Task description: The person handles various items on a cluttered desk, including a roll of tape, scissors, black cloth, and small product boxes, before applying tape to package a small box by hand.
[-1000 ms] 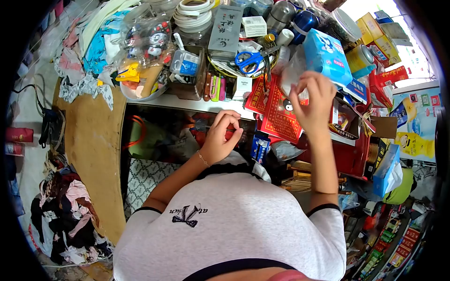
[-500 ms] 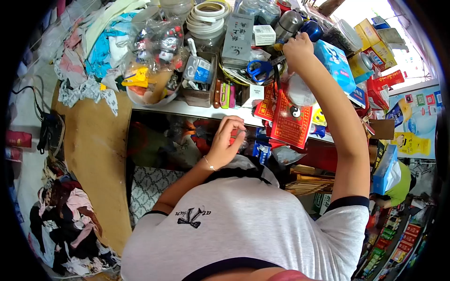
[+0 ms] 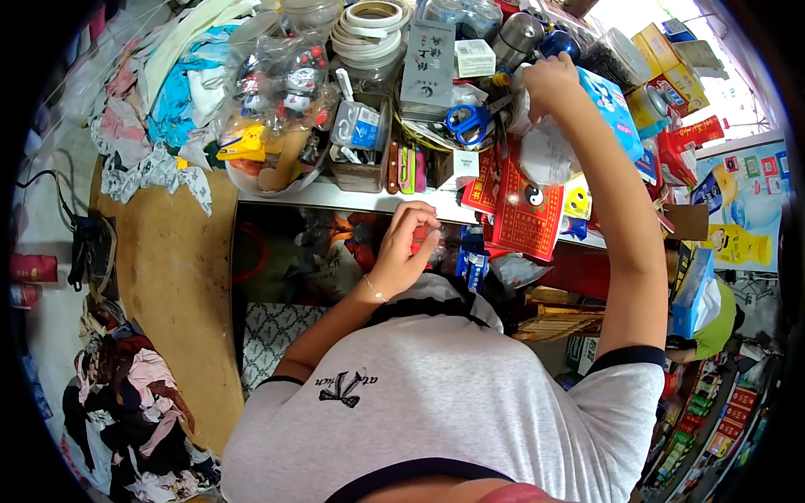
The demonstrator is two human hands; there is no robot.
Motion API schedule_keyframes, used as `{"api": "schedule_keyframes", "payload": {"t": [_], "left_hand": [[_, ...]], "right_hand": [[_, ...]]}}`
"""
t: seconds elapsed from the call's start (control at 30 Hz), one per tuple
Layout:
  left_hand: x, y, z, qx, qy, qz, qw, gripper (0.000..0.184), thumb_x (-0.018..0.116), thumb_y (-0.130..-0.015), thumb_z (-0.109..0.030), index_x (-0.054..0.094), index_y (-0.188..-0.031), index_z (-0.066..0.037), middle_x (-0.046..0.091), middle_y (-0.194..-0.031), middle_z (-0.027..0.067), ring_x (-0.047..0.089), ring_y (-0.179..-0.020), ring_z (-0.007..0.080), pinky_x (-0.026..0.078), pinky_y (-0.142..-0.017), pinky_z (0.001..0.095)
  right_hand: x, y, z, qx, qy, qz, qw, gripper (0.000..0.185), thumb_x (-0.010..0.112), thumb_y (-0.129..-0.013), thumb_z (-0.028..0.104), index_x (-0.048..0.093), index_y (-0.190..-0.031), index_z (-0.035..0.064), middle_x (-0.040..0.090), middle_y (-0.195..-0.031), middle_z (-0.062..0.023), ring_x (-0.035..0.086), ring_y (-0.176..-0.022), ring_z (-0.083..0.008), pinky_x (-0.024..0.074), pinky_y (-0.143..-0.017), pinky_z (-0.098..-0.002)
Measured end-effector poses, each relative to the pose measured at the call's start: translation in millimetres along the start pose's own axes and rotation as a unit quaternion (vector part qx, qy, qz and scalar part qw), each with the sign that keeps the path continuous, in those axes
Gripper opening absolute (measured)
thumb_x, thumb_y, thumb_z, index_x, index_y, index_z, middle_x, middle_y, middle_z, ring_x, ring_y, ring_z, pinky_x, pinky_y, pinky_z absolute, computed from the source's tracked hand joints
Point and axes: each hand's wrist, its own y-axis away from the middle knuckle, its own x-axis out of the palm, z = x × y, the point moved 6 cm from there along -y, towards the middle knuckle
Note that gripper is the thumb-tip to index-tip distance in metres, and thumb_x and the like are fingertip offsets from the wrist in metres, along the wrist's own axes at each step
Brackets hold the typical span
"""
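Note:
My right hand [image 3: 551, 86] reaches to the back of the crowded table, among a steel flask [image 3: 517, 40], a blue pack [image 3: 610, 113] and a crumpled clear bag [image 3: 547, 151]. Its fingers are bent and partly hidden, and what they touch or hold cannot be made out. My left hand [image 3: 408, 249] hovers at the table's front edge with curled fingers, thumb near the fingertips; anything small between them is too small to name. Between the hands lie red printed packets [image 3: 528, 220]. Blue scissors [image 3: 469, 124] rest left of my right hand.
White tape rolls [image 3: 369, 38], a grey box [image 3: 428, 71] and an open container [image 3: 360, 172] crowd the table's left part. Cloth heaps [image 3: 189, 88] lie farther left, beside a wooden board [image 3: 172, 277]. A tissue box [image 3: 692, 293] stands at the right.
My right hand has moved from above the red packets to the back of the table, then slightly right. My left hand has stayed near the front edge with curled fingers.

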Motion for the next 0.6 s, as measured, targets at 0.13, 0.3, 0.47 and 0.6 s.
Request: {"api": "schedule_keyframes", "payload": {"t": [0.13, 0.3, 0.47, 0.6], "left_hand": [[3.5, -0.2, -1.6, 0.010, -0.037, 0.013, 0.999, 0.012, 0.057, -0.087, 0.000, 0.052, -0.098, -0.001, 0.048, -0.110, 0.0112, 0.054, -0.101, 0.0213, 0.044, -0.088, 0.0299], [7.7, -1.7, -4.8, 0.021, -0.061, 0.023, 0.998, 0.013, 0.057, -0.087, -0.003, 0.053, -0.098, -0.001, 0.049, -0.109, 0.0118, 0.053, -0.100, 0.0229, 0.044, -0.086, 0.0301], [-2.9, -16.6, -40.0, 0.052, -0.098, 0.007, 0.994, 0.019, 0.058, -0.085, 0.001, 0.052, -0.103, 0.000, 0.048, -0.114, 0.0115, 0.053, -0.104, 0.0196, 0.044, -0.089, 0.0299], [-12.5, -30.3, -43.5, -0.081, 0.102, -0.038, 0.991, 0.030, 0.057, -0.084, -0.005, 0.052, -0.114, -0.003, 0.051, -0.116, 0.0087, 0.052, -0.108, 0.0193, 0.044, -0.086, 0.0318]], "right_hand": [[-22.7, 25.9, -11.5, 0.007, 0.006, -0.074, 0.997, 0.063, 0.084, -0.052, 0.030, 0.064, -0.110, 0.0135, 0.062, -0.111, -0.0067, 0.055, -0.111, -0.0233, 0.0347, -0.099, -0.0366], [-64.2, 88.7, -34.4, -0.002, -0.056, -0.302, 0.952, 0.065, 0.081, -0.054, 0.024, 0.055, -0.113, 0.0131, 0.059, -0.107, -0.0062, 0.053, -0.111, -0.0241, 0.0365, -0.096, -0.0381], [-64.6, 171.3, -33.3, -0.068, -0.173, -0.498, 0.847, 0.065, 0.081, -0.055, 0.013, 0.056, -0.115, 0.0176, 0.056, -0.105, -0.0058, 0.051, -0.108, -0.0229, 0.0343, -0.094, -0.0387], [-20.4, 202.3, -18.4, -0.073, -0.247, -0.615, 0.745, 0.065, 0.084, -0.052, 0.021, 0.062, -0.113, 0.0259, 0.055, -0.098, 0.0014, 0.052, -0.090, -0.0159, 0.0299, -0.084, -0.0347]]}}
